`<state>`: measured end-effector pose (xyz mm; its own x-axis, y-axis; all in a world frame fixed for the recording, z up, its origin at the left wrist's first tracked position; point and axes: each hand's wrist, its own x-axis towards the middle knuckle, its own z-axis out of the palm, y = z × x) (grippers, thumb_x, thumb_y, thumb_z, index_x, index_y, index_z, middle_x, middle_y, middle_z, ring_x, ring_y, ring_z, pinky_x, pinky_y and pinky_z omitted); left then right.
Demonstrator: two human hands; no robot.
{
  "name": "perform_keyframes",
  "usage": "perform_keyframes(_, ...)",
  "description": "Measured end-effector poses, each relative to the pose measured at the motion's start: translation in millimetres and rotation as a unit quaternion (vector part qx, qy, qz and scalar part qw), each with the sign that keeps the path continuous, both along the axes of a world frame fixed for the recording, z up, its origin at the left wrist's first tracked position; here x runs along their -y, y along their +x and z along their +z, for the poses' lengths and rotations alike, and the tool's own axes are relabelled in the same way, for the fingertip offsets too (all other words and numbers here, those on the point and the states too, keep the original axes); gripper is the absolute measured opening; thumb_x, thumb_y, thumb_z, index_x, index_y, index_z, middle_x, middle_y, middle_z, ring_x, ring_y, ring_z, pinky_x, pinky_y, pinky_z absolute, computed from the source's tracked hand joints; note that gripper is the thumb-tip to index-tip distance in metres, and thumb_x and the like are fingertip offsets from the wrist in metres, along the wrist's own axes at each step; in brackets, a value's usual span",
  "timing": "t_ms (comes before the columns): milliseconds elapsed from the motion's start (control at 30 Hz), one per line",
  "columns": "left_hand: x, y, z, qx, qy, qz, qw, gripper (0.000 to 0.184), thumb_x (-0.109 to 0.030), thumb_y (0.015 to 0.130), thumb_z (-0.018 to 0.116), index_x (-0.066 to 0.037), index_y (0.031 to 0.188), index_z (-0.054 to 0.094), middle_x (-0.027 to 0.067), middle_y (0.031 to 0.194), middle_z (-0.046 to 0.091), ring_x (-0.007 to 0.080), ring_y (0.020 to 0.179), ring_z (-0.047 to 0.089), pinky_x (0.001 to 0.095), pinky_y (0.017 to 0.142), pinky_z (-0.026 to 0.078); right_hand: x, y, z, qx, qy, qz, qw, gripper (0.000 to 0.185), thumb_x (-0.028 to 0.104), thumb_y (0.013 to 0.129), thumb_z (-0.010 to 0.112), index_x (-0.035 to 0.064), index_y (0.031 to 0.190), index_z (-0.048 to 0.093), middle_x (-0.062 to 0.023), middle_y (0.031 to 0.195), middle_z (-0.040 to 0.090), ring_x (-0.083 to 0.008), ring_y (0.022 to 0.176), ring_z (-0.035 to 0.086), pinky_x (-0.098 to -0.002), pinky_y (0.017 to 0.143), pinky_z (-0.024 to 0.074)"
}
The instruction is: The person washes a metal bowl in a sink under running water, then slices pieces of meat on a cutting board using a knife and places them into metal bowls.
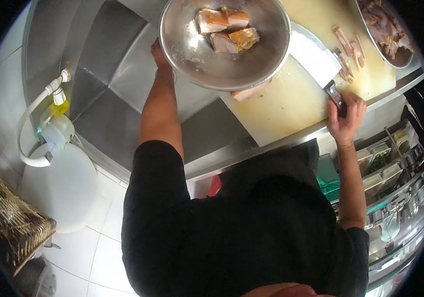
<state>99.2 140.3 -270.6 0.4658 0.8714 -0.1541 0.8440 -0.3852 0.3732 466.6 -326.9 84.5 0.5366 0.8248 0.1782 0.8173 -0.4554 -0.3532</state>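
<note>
A large steel bowl [187,54] with several pieces of browned meat [224,29] in it is at the top centre. My left hand [159,53] is at the bowl's left rim, its fingers mostly hidden. My right hand [346,119] is closed round the dark handle of a cleaver [315,57], whose wide blade lies over the pale cutting board [281,111]. Another meat piece [251,92] sits on the board, partly under the bowl's near edge. Bony strips [350,54] lie beyond the blade.
A metal tray [403,63] of meat scraps stands at the top right. At left are a steel sink [118,64], a white pipe [21,126] and a white round container [61,183]. Ingredient trays [382,158] sit below the counter's right edge, near my right forearm.
</note>
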Motion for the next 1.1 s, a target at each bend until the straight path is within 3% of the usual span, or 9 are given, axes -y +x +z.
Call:
perform_keyframes(200, 7, 29, -1, 0.048, -0.141, 0.052, 0.988, 0.045, -0.022, 0.095, 0.070, -0.004, 0.136, 0.060, 0.0217, 0.131, 0.063, 0.0392, 0.116, 0.062, 0.0497, 0.097, 0.052, -2, 1, 1, -0.019, 0.005, -0.001, 1.000, 0.042, 0.027, 0.086, 0.082, 0.0038, 0.117, 0.066, -0.0157, 0.107, 0.065, -0.0359, 0.097, 0.059, -0.0462, 0.087, 0.0451)
perform_keyframes(333, 12, 44, -6, 0.131, -0.252, 0.147, 0.947, 0.045, -0.021, 0.096, 0.070, -0.004, 0.136, 0.059, 0.0204, 0.131, 0.063, 0.0371, 0.116, 0.062, 0.0480, 0.096, 0.052, -2, 1, 2, -0.019, -0.001, 0.000, 1.000, 0.042, 0.026, 0.085, 0.082, 0.0033, 0.117, 0.066, -0.0162, 0.106, 0.064, -0.0361, 0.095, 0.059, -0.0464, 0.085, 0.0455)
perform_keyframes(600, 48, 73, 38, 0.378, -0.465, 0.359, 0.715, 0.044, -0.020, 0.098, 0.068, -0.005, 0.138, 0.057, 0.0179, 0.131, 0.062, 0.0331, 0.116, 0.062, 0.0446, 0.092, 0.053, -3, -1, 4, -0.013, 0.000, -0.007, 1.000, 0.042, 0.024, 0.083, 0.082, 0.0033, 0.116, 0.065, -0.0173, 0.106, 0.064, -0.0373, 0.095, 0.059, -0.0465, 0.084, 0.0458)
perform_keyframes(767, 81, 74, 110, 0.447, -0.487, 0.379, 0.647, 0.044, -0.020, 0.099, 0.067, -0.006, 0.138, 0.055, 0.0164, 0.132, 0.062, 0.0306, 0.116, 0.063, 0.0424, 0.091, 0.054, -2, -2, 3, -0.008, 0.011, -0.021, 1.000, 0.041, 0.024, 0.082, 0.083, 0.0044, 0.114, 0.066, -0.0169, 0.107, 0.064, -0.0373, 0.097, 0.059, -0.0461, 0.085, 0.0459)
perform_keyframes(900, 106, 41, 182, 0.463, -0.453, 0.364, 0.669, 0.043, -0.019, 0.100, 0.067, -0.006, 0.139, 0.054, 0.0151, 0.132, 0.062, 0.0286, 0.116, 0.063, 0.0407, 0.089, 0.054, -2, -4, 4, -0.002, 0.024, -0.036, 0.999, 0.045, 0.027, 0.081, 0.084, 0.0075, 0.118, 0.067, -0.0145, 0.104, 0.063, -0.0353, 0.096, 0.059, -0.0447, 0.085, 0.0460)
perform_keyframes(1033, 134, -7, 262, 0.439, -0.372, 0.322, 0.752, 0.043, -0.018, 0.101, 0.065, -0.007, 0.140, 0.051, 0.0103, 0.131, 0.060, 0.0204, 0.115, 0.061, 0.0332, 0.087, 0.052, -4, -4, 12, -0.008, 0.032, -0.027, 0.999, 0.044, 0.023, 0.083, 0.082, 0.0082, 0.123, 0.069, -0.0133, 0.102, 0.063, -0.0335, 0.094, 0.060, -0.0427, 0.083, 0.0467)
perform_keyframes(1100, 160, -4, 324, 0.413, -0.317, 0.292, 0.802, 0.043, -0.018, 0.102, 0.064, -0.005, 0.141, 0.051, 0.0103, 0.132, 0.060, 0.0201, 0.115, 0.061, 0.0342, 0.089, 0.052, -1, -4, 10, -0.017, 0.029, -0.028, 0.999, 0.044, 0.026, 0.083, 0.081, 0.0117, 0.124, 0.070, -0.0111, 0.102, 0.063, -0.0313, 0.094, 0.060, -0.0427, 0.083, 0.0459)
